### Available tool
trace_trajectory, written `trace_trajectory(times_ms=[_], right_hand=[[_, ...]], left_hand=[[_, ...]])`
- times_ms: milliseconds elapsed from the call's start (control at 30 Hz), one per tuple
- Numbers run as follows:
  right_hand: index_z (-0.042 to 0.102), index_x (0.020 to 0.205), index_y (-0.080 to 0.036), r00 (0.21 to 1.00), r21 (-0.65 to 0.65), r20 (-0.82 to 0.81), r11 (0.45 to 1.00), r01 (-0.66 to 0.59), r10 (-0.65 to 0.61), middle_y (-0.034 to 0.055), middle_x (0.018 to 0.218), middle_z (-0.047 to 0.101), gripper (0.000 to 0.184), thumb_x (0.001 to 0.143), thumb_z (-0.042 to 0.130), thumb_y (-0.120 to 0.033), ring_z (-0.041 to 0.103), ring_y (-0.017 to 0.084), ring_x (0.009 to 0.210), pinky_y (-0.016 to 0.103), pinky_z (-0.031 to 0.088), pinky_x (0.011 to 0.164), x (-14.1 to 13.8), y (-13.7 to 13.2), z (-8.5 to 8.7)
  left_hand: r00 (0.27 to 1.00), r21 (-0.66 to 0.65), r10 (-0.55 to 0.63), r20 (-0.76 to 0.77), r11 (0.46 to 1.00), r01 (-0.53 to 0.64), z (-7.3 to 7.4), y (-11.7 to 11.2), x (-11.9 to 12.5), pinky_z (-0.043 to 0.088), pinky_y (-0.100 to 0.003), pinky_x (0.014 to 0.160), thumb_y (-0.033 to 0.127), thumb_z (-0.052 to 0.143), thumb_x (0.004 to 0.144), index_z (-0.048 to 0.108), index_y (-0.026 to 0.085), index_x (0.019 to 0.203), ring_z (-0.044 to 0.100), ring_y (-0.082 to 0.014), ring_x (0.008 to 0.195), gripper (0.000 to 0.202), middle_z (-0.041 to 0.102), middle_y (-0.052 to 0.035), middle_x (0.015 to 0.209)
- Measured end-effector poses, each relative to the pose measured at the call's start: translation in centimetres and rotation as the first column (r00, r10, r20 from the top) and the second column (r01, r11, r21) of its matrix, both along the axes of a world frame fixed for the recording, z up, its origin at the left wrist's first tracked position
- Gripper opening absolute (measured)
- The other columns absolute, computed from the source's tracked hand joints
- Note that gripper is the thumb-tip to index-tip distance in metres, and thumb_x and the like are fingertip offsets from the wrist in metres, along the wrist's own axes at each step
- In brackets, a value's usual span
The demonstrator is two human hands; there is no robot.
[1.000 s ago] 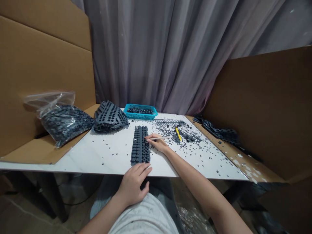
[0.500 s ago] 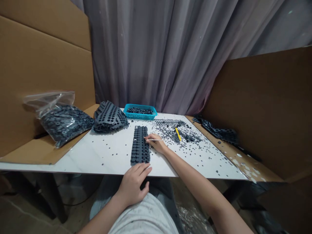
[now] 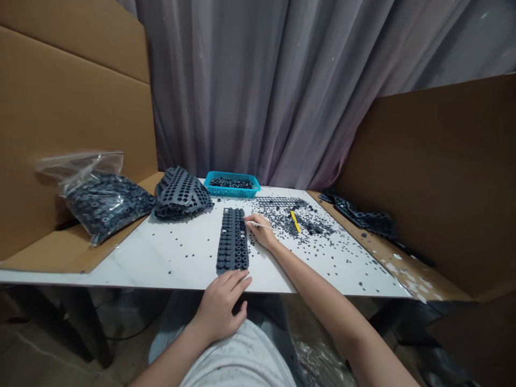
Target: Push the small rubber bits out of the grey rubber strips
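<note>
A dark grey rubber sheet (image 3: 233, 242) with rows of round parts lies lengthwise before me on the white table. My left hand (image 3: 226, 295) rests at its near end, fingers extended over the table edge and touching the sheet's bottom. Pinched in my right hand (image 3: 260, 231) is a thin white stick (image 3: 266, 226), its shaft slanting down to the right. The fingertips of that hand are at the sheet's right edge, toward its far end. A few holes in the sheet show white. Whether the fingertips also hold a small part is too small to tell.
A blue basket (image 3: 233, 192) of small dark parts stands at the back. To its left are stacked perforated sheets (image 3: 181, 193) and a clear bag (image 3: 107, 207) of dark rings. Small dark bits surround a yellow-handled tool (image 3: 295, 221) on the right. Cardboard walls (image 3: 435, 188) flank the table.
My right hand has moved a little away from me and to the right, and the stick has tilted. A white hole it covered now shows. My left hand stays put.
</note>
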State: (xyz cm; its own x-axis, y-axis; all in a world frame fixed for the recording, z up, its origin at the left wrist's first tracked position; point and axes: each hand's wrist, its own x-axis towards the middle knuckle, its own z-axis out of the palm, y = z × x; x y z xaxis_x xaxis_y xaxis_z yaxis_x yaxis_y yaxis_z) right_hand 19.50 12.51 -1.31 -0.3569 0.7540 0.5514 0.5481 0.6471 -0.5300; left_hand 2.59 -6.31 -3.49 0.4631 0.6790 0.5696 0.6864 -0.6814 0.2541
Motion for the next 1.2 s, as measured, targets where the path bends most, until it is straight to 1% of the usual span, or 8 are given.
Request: trace_trajectory(times_ms=[100, 200, 333, 533, 733, 1000, 1067, 1200], right_hand=[[0.061, 0.087, -0.022, 0.974, -0.058, -0.133, 0.979, -0.194, 0.185, 0.0052, 0.097, 0.069, 0.014, 0.088, 0.052, -0.033, 0.062, 0.021, 0.099, 0.036, 0.044, 0.086, -0.1, -0.3, -0.1], [0.062, 0.085, -0.021, 0.956, -0.105, -0.172, 0.960, -0.260, 0.239, 0.0061, 0.094, 0.069, 0.018, 0.086, 0.054, -0.038, 0.064, 0.022, 0.097, 0.038, 0.045, 0.086, -0.3, -0.4, -0.2], [0.062, 0.084, -0.021, 0.950, -0.123, -0.199, 0.956, -0.268, 0.240, 0.0069, 0.093, 0.069, 0.021, 0.086, 0.054, -0.040, 0.064, 0.022, 0.095, 0.038, 0.047, 0.084, -0.3, -0.3, -0.3], [0.062, 0.087, -0.023, 0.967, -0.089, -0.133, 0.969, -0.230, 0.217, 0.0059, 0.095, 0.069, 0.019, 0.087, 0.053, -0.040, 0.063, 0.022, 0.094, 0.039, 0.046, 0.084, -0.2, 0.0, -0.6], [0.061, 0.087, -0.022, 0.958, -0.112, -0.170, 0.961, -0.252, 0.231, 0.0056, 0.094, 0.069, 0.020, 0.088, 0.051, -0.040, 0.063, 0.020, 0.092, 0.036, 0.047, 0.082, -0.1, 0.2, -0.7], [0.062, 0.091, -0.023, 0.989, -0.019, 0.066, 0.991, -0.134, 0.135, 0.0034, 0.096, 0.068, 0.013, 0.088, 0.051, -0.028, 0.058, 0.020, 0.093, 0.033, 0.042, 0.084, -0.4, 0.2, -0.4], [0.063, 0.094, -0.023, 0.991, 0.011, 0.111, 0.997, -0.077, 0.075, 0.0038, 0.096, 0.067, 0.014, 0.088, 0.050, -0.025, 0.057, 0.020, 0.092, 0.033, 0.041, 0.084, -0.5, 0.4, -0.4], [0.063, 0.091, -0.021, 0.985, 0.027, 0.116, 0.992, 0.125, -0.127, 0.0056, 0.087, 0.065, 0.015, 0.087, 0.049, -0.025, 0.055, 0.022, 0.087, 0.033, 0.040, 0.078, -0.2, 0.8, -0.4]], left_hand=[[1.000, -0.001, 0.003, 0.006, 1.000, -0.003, 0.0, 0.0, 0.0, 0.047, -0.041, 0.091, 0.019, 0.052, 0.073, 0.056, 0.020, 0.118, 0.052, -0.0261, 0.110, 0.045, 0.058, -0.0062, 0.123], [1.000, -0.010, 0.002, 0.007, 1.000, -0.002, 0.1, 0.0, 0.0, 0.047, -0.040, 0.091, 0.019, 0.052, 0.073, 0.056, 0.019, 0.118, 0.052, -0.0259, 0.110, 0.045, 0.058, -0.0060, 0.123], [1.000, -0.013, -0.003, 0.008, 1.000, 0.003, 0.0, -0.1, -0.1, 0.046, -0.040, 0.091, 0.019, 0.053, 0.073, 0.056, 0.019, 0.118, 0.052, -0.0255, 0.110, 0.045, 0.058, -0.0058, 0.123], [1.000, -0.007, -0.002, 0.007, 1.000, 0.002, -0.1, 0.0, -0.1, 0.046, -0.040, 0.092, 0.020, 0.052, 0.074, 0.056, 0.020, 0.118, 0.051, -0.0259, 0.110, 0.044, 0.058, -0.0060, 0.123], [1.000, -0.001, -0.003, 0.009, 1.000, 0.003, -0.1, 0.0, -0.1, 0.046, -0.040, 0.092, 0.020, 0.053, 0.074, 0.056, 0.019, 0.118, 0.051, -0.0257, 0.110, 0.045, 0.058, -0.0057, 0.123], [1.000, -0.004, -0.001, 0.003, 1.000, 0.001, -0.2, 0.1, 0.0, 0.046, -0.040, 0.091, 0.019, 0.053, 0.074, 0.055, 0.019, 0.119, 0.051, -0.0259, 0.110, 0.045, 0.058, -0.0061, 0.124], [1.000, -0.006, 0.001, 0.001, 1.000, -0.001, -0.1, 0.1, -0.1, 0.047, -0.040, 0.091, 0.019, 0.052, 0.074, 0.055, 0.019, 0.119, 0.051, -0.0260, 0.110, 0.045, 0.058, -0.0060, 0.124], [1.000, -0.004, 0.000, -0.001, 1.000, 0.000, -0.1, 0.0, -0.1, 0.047, -0.040, 0.091, 0.019, 0.052, 0.074, 0.056, 0.019, 0.118, 0.051, -0.0259, 0.110, 0.045, 0.058, -0.0062, 0.123]])
